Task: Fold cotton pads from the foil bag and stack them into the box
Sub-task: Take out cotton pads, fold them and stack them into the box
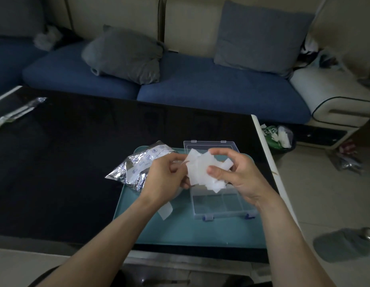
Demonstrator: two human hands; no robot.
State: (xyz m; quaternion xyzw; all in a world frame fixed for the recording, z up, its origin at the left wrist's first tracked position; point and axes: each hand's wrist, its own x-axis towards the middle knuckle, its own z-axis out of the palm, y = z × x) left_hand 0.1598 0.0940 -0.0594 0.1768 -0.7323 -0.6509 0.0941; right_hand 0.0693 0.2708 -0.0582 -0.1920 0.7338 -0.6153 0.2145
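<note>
My right hand [238, 172] grips a loose bunch of white cotton pads [200, 168] above the clear plastic box [223, 206], thumb pressed on top of the bunch. My left hand [165, 175] pinches the left edge of the bunch with curled fingers. The box lies open on a teal tray [180, 228], its lid flat at the far side and its divided compartments showing. The crumpled foil bag [138, 168] lies just left of my left hand, half on the tray. One single pad [165, 211] lies on the tray under my left wrist.
The tray sits on a black glossy table [66, 162] whose right edge [269, 162] runs close to the box. A foil strip [16, 112] lies at the far left. A blue sofa with grey cushions [126, 54] is behind; a bag of waste [279, 137] sits on the floor.
</note>
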